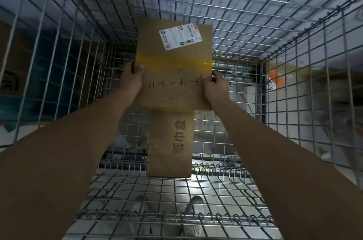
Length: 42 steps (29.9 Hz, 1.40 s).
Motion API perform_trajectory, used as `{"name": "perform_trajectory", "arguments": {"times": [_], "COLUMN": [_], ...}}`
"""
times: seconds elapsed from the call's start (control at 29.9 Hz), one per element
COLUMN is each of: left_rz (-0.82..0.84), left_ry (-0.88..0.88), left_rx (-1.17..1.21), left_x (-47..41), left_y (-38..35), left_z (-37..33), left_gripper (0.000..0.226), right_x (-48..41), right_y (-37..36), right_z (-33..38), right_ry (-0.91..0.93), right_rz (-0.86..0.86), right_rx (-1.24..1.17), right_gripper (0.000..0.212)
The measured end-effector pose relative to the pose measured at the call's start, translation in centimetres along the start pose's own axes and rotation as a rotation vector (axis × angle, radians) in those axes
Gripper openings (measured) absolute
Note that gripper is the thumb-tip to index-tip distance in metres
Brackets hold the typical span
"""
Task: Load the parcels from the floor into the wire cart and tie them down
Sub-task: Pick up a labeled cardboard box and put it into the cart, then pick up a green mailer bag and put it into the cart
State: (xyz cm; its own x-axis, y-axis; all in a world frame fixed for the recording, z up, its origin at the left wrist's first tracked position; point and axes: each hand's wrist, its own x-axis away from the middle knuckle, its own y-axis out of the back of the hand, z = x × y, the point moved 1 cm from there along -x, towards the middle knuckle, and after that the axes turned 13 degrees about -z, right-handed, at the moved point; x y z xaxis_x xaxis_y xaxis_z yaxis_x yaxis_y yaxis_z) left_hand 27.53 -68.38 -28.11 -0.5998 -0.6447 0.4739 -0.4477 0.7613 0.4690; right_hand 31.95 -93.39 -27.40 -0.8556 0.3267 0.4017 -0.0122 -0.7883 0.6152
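The wire cart holds a narrow printed carton on its mesh floor. Above it, the left hand and right hand hold a flat brown parcel, fingers clamped on its side edges. The parcel bears a white label, a yellow tape band and handwritten numbers.

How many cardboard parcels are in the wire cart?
2. The labelled parcel, gripped by left hand and right hand; a narrower printed parcel beneath its near edge. Blurred shapes outside the mesh may be more.
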Motion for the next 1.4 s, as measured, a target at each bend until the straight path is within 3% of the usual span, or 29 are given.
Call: {"name": "perform_trajectory", "arguments": {"times": [0.2,0.3,0.37,0.5,0.73,0.97,1.2,1.4], "left_rz": [0.015,0.02,0.071,0.159,-0.001,-0.293,-0.496,-0.663], "left_ry": [-0.11,-0.333,-0.49,-0.641,-0.829,-0.965,-0.953,-0.828], "left_rx": [-0.162,-0.467,-0.754,-1.104,-1.053,-1.056,-0.999,-0.97], "left_x": [0.7,1.5,2.2,5.8,18.1,31.3,41.9,47.1], "left_y": [0.7,2.4,3.9,6.5,14.9,27.8,42.0,55.9], "left_z": [-0.5,-1.9,-3.9,-10.8,-31.9,-50.1,-58.8,-59.3], "left_gripper": [0.051,0.053,0.068,0.078,0.077,0.075,0.077,0.076], "right_x": [0.1,1.0,2.0,5.1,14.1,25.4,38.2,49.0], "right_y": [1.0,2.7,4.3,8.5,22.0,38.1,47.3,46.2], "right_z": [0.5,2.1,4.3,11.3,30.0,48.2,59.1,65.4], "right_ry": [0.016,0.134,0.246,0.506,0.764,0.931,1.1,1.265], "right_rz": [0.033,0.05,0.117,0.225,0.027,-0.214,-0.34,-0.32], "right_rx": [0.1,0.364,0.587,0.909,0.913,0.795,0.688,0.622], "right_gripper": [0.051,0.056,0.056,0.065,0.07,0.07,0.071,0.069]}}
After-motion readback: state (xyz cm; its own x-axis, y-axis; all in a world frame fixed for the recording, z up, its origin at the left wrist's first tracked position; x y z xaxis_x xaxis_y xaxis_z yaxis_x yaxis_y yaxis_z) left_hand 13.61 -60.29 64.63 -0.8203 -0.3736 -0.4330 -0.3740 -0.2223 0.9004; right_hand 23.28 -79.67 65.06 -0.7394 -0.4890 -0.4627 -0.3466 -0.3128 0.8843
